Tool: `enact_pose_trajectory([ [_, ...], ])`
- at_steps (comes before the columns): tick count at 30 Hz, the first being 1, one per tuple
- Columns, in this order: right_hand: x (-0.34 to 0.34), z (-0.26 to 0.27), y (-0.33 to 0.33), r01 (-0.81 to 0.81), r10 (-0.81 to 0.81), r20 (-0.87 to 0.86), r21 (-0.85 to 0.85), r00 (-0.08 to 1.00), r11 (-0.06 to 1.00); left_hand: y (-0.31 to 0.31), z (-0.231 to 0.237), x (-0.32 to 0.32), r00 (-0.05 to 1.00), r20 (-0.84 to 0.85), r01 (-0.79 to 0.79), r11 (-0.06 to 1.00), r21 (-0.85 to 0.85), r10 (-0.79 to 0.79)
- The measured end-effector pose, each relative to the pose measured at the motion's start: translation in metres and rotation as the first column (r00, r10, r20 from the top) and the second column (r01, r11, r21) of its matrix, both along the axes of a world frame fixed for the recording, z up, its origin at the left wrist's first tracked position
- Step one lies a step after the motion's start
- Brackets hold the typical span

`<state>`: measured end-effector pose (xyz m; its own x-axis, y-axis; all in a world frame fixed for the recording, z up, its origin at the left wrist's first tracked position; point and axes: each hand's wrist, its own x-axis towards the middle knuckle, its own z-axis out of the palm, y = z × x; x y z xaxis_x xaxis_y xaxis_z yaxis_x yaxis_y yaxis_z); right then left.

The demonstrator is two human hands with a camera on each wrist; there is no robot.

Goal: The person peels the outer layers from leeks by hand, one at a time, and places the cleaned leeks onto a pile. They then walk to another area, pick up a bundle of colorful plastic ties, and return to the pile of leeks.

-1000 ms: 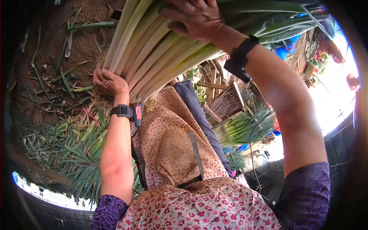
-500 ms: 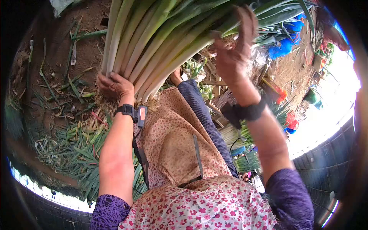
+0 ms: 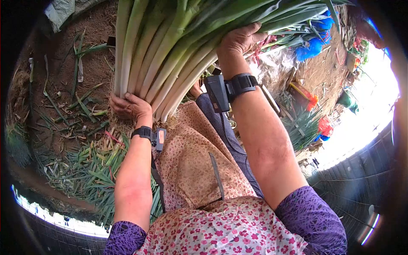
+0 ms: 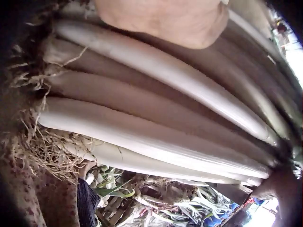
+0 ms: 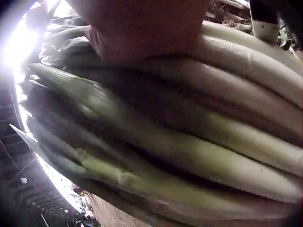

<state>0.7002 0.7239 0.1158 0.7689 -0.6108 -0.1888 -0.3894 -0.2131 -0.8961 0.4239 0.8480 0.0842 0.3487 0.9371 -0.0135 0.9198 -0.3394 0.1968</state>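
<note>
A large bunch of leeks [image 3: 163, 72] with white stalks and green leaves slants across the top of the head view. My left hand [image 3: 131, 105] grips it low, near the stringy roots [image 4: 52, 151], with its thumb over the pale stalks. Farther up, my right hand [image 3: 239, 40] rests against the near side of the bunch where it turns green, its visible fingers reaching out along the leaves. In the right wrist view, the heel of the right hand [image 5: 142, 28] overlaps the stalks. Other fingers are hidden by the bunch.
Loose green leaves and trimmings [image 3: 85, 174] cover the ground at the left. A patterned apron [image 3: 191, 170] spreads over my lap. More leeks [image 3: 299, 127] lie at the right, with blue plastic bags [image 3: 310, 49] beyond them.
My right hand has lifted off the top of the bunch, swung out to the right and come back against its near side. The left hand keeps its grip near the roots.
</note>
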Motion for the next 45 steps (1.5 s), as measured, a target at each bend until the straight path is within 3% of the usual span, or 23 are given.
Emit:
enact_pose_trajectory([
  [2, 0.000, -0.005, 0.000, -0.007, 0.017, 0.059, -0.171, 0.998, 0.985, -0.003, 0.004, 0.004, 0.999, -0.031, -0.017, 1.000, -0.026, 0.016],
  [3, 0.004, -0.009, 0.004, 0.029, -0.031, 0.107, 0.018, 0.994, 0.999, -0.005, 0.002, 0.005, 0.998, -0.052, -0.024, 1.000, -0.019, 0.023],
  [6, 0.011, -0.004, -0.001, -0.012, 0.013, 0.010, -0.105, 1.000, 0.994, -0.013, -0.003, 0.001, 0.991, -0.130, -0.004, 1.000, 0.031, 0.008],
  [7, 0.016, -0.024, -0.011, -0.014, 0.006, 0.111, 0.073, 0.994, 0.997, -0.013, -0.003, 0.003, 0.994, -0.109, 0.007, 1.000, 0.030, -0.004],
  [9, 0.019, -0.032, -0.012, 0.004, -0.009, 0.074, 0.061, 0.997, 0.998, -0.012, 0.000, 0.010, 0.999, -0.034, 0.043, 0.999, 0.032, -0.042],
  [12, 0.018, -0.026, -0.015, 0.001, 0.000, 0.035, -0.028, 0.999, 1.000, -0.016, 0.002, 0.015, 0.996, -0.069, -0.052, 0.997, -0.052, 0.049],
  [13, 0.017, -0.022, -0.014, -0.005, 0.006, 0.023, -0.066, 1.000, 0.998, -0.017, -0.004, 0.014, 0.999, -0.035, -0.022, 1.000, -0.002, 0.022],
  [14, 0.015, -0.015, -0.011, 0.010, -0.019, -0.050, -0.165, 0.999, 0.986, -0.017, -0.013, 0.008, 0.993, -0.116, 0.034, 0.996, 0.081, -0.024],
  [17, 0.014, -0.013, -0.011, -0.040, 0.045, 0.106, -0.052, 0.993, 0.998, -0.015, -0.009, 0.012, 0.997, -0.082, 0.006, 1.000, 0.006, -0.005],
  [20, 0.007, -0.017, -0.017, -0.052, 0.049, 0.120, 0.019, 0.992, 0.998, -0.013, -0.011, 0.008, 0.995, -0.089, -0.051, 0.999, -0.016, 0.049],
  [22, 0.000, -0.014, -0.023, -0.079, 0.067, 0.089, 0.137, 0.994, 0.987, -0.008, -0.007, 0.011, 0.996, -0.052, -0.076, 0.996, -0.051, 0.073],
  [23, -0.003, -0.005, -0.027, -0.101, 0.082, 0.109, 0.182, 0.991, 0.978, -0.004, -0.010, 0.005, 0.989, -0.119, -0.092, 0.994, -0.055, 0.085],
  [26, -0.016, 0.017, -0.062, -0.199, 0.183, 0.079, 0.370, 0.980, 0.907, 0.011, -0.019, -0.008, 0.988, -0.045, -0.151, 0.982, -0.112, 0.146],
  [28, -0.032, -0.016, -0.110, -0.287, 0.297, -0.005, 0.249, 0.955, 0.925, 0.006, -0.004, 0.006, 0.983, -0.019, -0.183, 0.975, -0.124, 0.182],
  [30, -0.049, -0.037, -0.160, -0.230, 0.280, -0.127, 0.309, 0.952, 0.923, 0.006, 0.011, 0.012, 0.986, -0.001, -0.164, 0.964, -0.208, 0.167],
  [32, -0.051, -0.044, -0.219, -0.247, 0.307, -0.271, 0.232, 0.912, 0.941, 0.013, -0.005, 0.000, 0.980, 0.036, -0.186, 0.971, -0.148, 0.193],
  [34, -0.044, -0.074, -0.280, -0.191, 0.235, -0.262, 0.181, 0.936, 0.965, 0.018, -0.004, -0.004, 0.990, -0.066, -0.128, 0.987, -0.101, 0.122],
  [36, -0.034, -0.107, -0.343, -0.201, 0.184, -0.362, -0.011, 0.914, 0.979, 0.021, -0.009, -0.008, 0.988, 0.051, -0.138, 0.983, -0.121, 0.145],
  [38, -0.021, -0.129, -0.395, -0.234, 0.153, -0.466, -0.119, 0.871, 0.965, 0.031, -0.024, -0.025, 0.978, 0.066, -0.188, 0.976, -0.111, 0.196],
  [41, -0.006, -0.154, -0.439, -0.301, 0.113, -0.634, -0.197, 0.765, 0.933, 0.003, 0.005, 0.013, 0.961, 0.121, -0.225, 0.956, -0.191, 0.250],
  [42, -0.010, -0.153, -0.437, -0.362, 0.184, -0.646, -0.153, 0.741, 0.920, 0.012, 0.000, 0.003, 0.965, 0.104, -0.222, 0.961, -0.167, 0.241],
  [44, -0.032, -0.132, -0.424, -0.730, 0.387, -0.724, -0.234, 0.572, 0.642, 0.029, -0.012, -0.017, 0.971, 0.082, -0.213, 0.968, -0.129, 0.225],
  [45, -0.036, -0.102, -0.399, -0.729, 0.374, -0.772, -0.163, 0.514, 0.665, 0.021, -0.005, -0.005, 0.954, 0.127, -0.243, 0.948, -0.207, 0.273],
])
